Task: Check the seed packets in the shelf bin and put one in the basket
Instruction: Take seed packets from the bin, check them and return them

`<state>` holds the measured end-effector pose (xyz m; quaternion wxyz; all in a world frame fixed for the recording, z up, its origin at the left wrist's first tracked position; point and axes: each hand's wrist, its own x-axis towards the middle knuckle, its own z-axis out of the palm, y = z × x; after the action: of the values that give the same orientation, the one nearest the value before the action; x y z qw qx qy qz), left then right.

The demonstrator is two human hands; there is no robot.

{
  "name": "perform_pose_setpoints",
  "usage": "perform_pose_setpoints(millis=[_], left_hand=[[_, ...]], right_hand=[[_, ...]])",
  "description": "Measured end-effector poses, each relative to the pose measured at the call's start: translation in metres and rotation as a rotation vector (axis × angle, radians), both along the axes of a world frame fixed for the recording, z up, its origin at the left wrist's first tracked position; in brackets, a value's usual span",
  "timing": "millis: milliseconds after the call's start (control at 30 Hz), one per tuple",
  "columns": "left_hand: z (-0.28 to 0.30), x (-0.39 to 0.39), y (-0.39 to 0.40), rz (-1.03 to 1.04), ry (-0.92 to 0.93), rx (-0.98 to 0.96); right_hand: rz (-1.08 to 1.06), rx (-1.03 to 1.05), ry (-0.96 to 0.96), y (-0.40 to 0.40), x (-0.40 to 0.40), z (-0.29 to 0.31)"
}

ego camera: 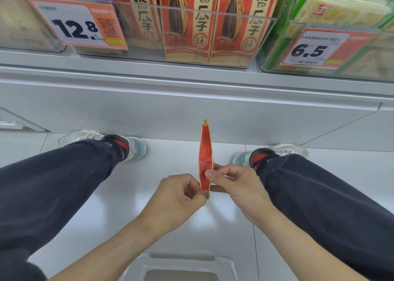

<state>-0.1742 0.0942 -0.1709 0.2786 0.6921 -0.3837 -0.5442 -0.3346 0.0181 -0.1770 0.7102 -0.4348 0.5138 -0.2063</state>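
Observation:
A red and tan seed packet (205,152) stands edge-on between my hands, low over the floor. My left hand (179,197) pinches its bottom corner. My right hand (238,184) grips its lower part, thumb on the near face. More red sunflower seed packets (187,24) stand upright in a clear shelf bin (251,18) at the top of the view. A pale grey basket (183,265) shows partly at the bottom edge, right below my hands.
A grey shelf ledge (191,82) runs across under the bins. Price tags read 12.8 (76,24) and 6.5 (315,48). Green-packed goods (341,9) fill the right bin. My legs and shoes (132,148) flank the packet on a white tiled floor.

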Motion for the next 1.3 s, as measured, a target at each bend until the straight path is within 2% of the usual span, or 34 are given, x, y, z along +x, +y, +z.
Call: perform_pose_setpoints(millis=[200, 300, 433, 600, 733, 800, 933, 1100, 1300], left_hand=[[0.0, 0.005, -0.002, 0.011, -0.016, 0.033], [0.0, 0.005, -0.002, 0.002, -0.013, 0.009], [-0.002, 0.004, 0.0, 0.041, -0.006, -0.034], [0.002, 0.002, -0.003, 0.158, 0.211, -0.044], [-0.008, 0.007, -0.002, 0.175, 0.082, -0.06], [-0.013, 0.01, -0.003, 0.14, 0.002, -0.057], [-0.013, 0.011, -0.003, 0.1, -0.04, -0.023], [-0.014, 0.011, -0.002, 0.046, -0.053, 0.019], [-0.016, 0.009, -0.003, 0.139, -0.11, 0.003]], right_hand=[[0.063, 0.043, -0.101, -0.006, -0.005, -0.004], [0.08, 0.011, -0.09, -0.008, -0.006, -0.009], [0.069, -0.049, 0.012, -0.006, -0.004, -0.013], [0.093, -0.267, 0.193, 0.008, 0.001, -0.025], [0.144, -0.255, 0.336, 0.014, 0.002, -0.025], [0.094, -0.229, 0.314, 0.012, 0.003, -0.021], [-0.001, -0.192, 0.293, 0.003, 0.006, -0.014], [0.052, -0.234, 0.324, -0.002, 0.001, -0.016], [0.068, -0.157, 0.271, -0.002, 0.001, -0.014]])
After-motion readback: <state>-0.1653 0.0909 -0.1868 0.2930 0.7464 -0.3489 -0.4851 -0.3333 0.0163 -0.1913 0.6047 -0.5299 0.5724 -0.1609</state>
